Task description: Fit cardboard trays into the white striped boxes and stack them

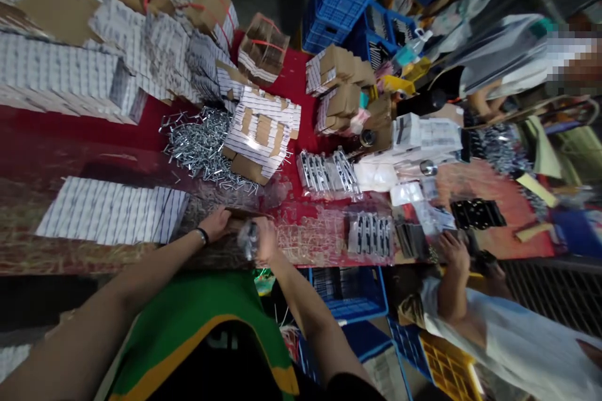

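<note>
At the table's front edge, my left hand (216,223) closes on the left end of a small brown cardboard box (235,213). My right hand (266,238) is closed at the box's right end, around a clear plastic packet (248,239) with something grey inside; its contents are blurred. To the left lies a row of white striped boxes (113,210). Just beyond my hands are a heap of silvery screws or pins (202,144) and a stack of flattened striped cartons (261,131).
Bagged metal parts (327,172) and another bagged set (371,233) lie to the right. A co-worker's hand (454,250) handles dark pieces there. Stacked boxes (61,75) fill the back left. Blue crates (329,6) rise behind the table; another blue crate (360,310) sits below its edge.
</note>
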The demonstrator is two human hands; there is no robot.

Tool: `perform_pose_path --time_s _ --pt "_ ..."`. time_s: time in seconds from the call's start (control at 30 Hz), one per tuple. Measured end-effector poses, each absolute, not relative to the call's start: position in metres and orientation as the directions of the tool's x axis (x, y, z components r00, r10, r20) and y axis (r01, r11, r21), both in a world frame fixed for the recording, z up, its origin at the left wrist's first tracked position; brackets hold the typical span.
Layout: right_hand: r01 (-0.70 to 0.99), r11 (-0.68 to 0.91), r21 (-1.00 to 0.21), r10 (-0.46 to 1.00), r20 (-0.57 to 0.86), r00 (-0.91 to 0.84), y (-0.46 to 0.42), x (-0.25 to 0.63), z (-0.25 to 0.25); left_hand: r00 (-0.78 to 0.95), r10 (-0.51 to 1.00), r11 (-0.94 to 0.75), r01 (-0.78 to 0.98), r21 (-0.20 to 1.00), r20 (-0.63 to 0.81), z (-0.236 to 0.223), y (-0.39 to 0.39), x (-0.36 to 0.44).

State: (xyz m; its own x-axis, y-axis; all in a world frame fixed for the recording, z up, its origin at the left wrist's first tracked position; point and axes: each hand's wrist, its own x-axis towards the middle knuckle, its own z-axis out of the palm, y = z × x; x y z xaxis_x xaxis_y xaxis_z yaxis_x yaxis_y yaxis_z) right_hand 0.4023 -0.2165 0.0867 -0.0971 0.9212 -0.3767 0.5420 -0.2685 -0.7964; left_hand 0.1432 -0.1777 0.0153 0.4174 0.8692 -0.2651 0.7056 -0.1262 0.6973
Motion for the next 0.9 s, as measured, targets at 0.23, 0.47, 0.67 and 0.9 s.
perform_pose_path --time_s 0.23,0.47,0.67,0.9 --pt "0.677 -0.234 -0.698 0.942 -0.336 -0.02 -0.193 0.423 0.058 0.424 0.877 -0.054 0.553 0.831 -0.224 0.013 -0.184 0.106" --pt "0.731 -0.051 -0.68 0.889 -0.364 -0.276 -0.176 0.43 0.037 0.372 0.877 0.009 0.622 0.783 -0.306 0.004 -0.175 0.128" --pt "0.861 0.328 -0.388 0.677 -0.54 -0.501 -0.196 0.425 0.05 0.664 0.688 -0.489 0.723 0.489 -0.293 0.024 -0.189 0.125" --pt "0.868 0.415 -0.271 0.695 -0.522 -0.495 -0.184 0.412 0.054 0.606 0.722 -0.348 0.735 0.582 -0.333 0.019 -0.174 0.162"
